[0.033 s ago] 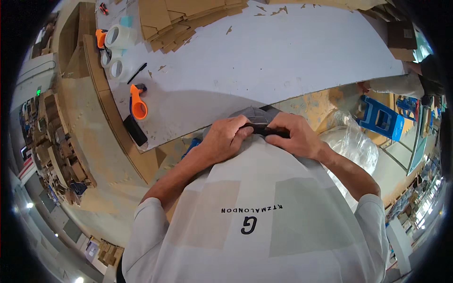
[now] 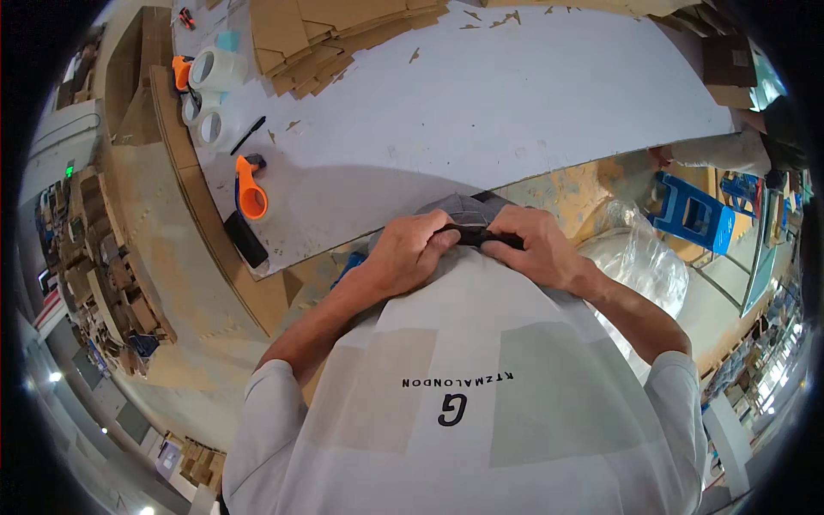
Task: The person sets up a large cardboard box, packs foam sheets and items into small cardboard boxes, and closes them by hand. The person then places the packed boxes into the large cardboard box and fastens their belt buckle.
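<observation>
My left hand and my right hand meet at my waist, at the lower hem of my light shirt. Between them runs a black belt, gripped from both sides with fingers curled round it and thumbs on top. Its buckle or fastening is too dark to make out. Just beyond the hands show grey trousers, in front of the table edge.
The white table bears flat cardboard pieces, an orange tape cutter, clear tape rolls, a black marker and a black flat object. At right are a blue stool, clear plastic wrap and another person's arm.
</observation>
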The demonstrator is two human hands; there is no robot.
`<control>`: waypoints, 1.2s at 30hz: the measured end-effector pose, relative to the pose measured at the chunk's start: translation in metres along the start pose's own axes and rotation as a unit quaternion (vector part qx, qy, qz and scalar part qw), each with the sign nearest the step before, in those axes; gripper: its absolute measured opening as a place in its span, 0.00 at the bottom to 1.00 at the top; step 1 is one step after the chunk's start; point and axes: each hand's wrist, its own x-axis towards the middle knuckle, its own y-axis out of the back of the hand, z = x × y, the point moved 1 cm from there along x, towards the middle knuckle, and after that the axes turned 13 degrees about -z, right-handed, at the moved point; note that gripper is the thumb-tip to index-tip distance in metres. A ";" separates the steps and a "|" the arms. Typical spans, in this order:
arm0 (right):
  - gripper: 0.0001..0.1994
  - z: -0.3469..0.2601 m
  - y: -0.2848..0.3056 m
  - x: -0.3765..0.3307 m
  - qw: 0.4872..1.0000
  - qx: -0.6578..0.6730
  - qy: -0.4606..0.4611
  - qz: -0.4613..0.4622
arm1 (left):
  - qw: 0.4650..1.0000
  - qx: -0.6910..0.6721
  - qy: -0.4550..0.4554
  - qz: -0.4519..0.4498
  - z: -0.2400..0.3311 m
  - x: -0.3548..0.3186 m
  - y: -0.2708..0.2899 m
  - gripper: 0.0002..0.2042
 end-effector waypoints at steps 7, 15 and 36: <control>0.09 0.009 -0.001 -0.006 0.981 0.146 -0.115 -0.055 | 0.964 -0.143 0.165 -0.152 0.003 0.006 0.017 0.13; 0.08 0.011 -0.007 -0.008 0.984 0.144 -0.094 -0.036 | 0.969 -0.154 0.142 -0.131 0.003 0.001 0.017 0.10; 0.21 0.013 -0.001 0.012 0.908 0.327 -0.182 -0.190 | 0.977 0.149 -0.115 0.104 0.000 -0.018 -0.018 0.12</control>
